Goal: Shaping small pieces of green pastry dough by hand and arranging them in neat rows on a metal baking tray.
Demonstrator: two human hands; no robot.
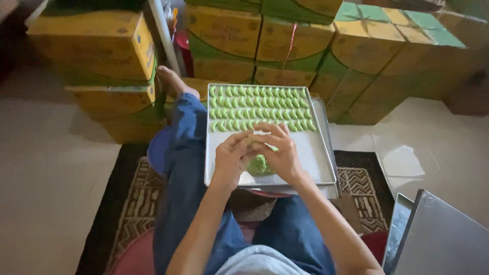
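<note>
Green dough is what we work with: a small piece of it (270, 146) sits between the fingertips of our left hand (230, 155) and our right hand (281, 153), both pinching it together just above the metal tray (316, 158), so both hands are closed on this one piece and hold nothing else. We keep the hands so near to each other because the piece is small and soft, and shaping it needs fingers from two sides. Under the hands, at about 6 o'clock on the tray, lies a rough lump of green dough (259, 166), placed close so that a pinch can be taken without reaching. The shaped pieces (260, 108) fill the far half of the tray, toward 12 o'clock, in four neat rows; they are little curved crescents, pale green, all nearly the same size and not touching much. The near half of the tray is bare metal. The tray rests across our lap, on legs in blue trousers (186, 173), which brings it high and flat. Behind, from 10 to 2 o'clock, stand stacked yellow and green cardboard boxes (224, 35); at 4 o'clock more metal trays (438, 239) lean on the floor, near a patterned rug (132, 198)
</note>
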